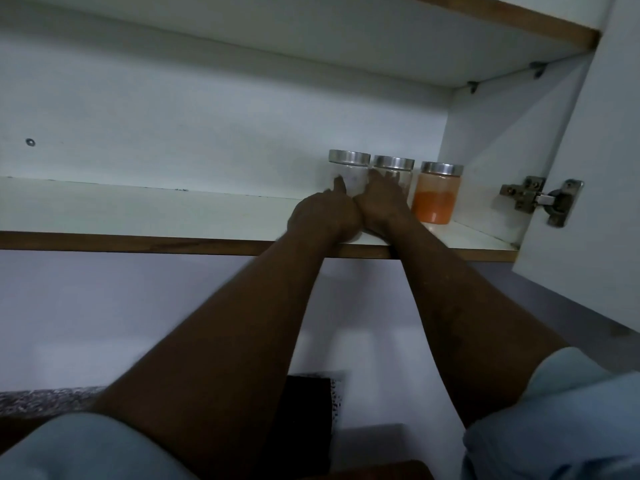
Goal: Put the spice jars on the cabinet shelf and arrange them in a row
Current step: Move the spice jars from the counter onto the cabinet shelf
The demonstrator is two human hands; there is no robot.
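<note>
Three glass spice jars with silver lids stand side by side at the right end of the white cabinet shelf. The left jar holds white powder, the middle jar is mostly hidden behind my fingers, and the right jar holds orange powder. My left hand touches the front of the white jar with its thumb raised. My right hand lies against the front of the middle jar. Whether either hand grips its jar is hidden from here.
The open cabinet door with its metal hinge stands at the right. Another shelf runs above. Below lie a white wall, a speckled counter and a dark object.
</note>
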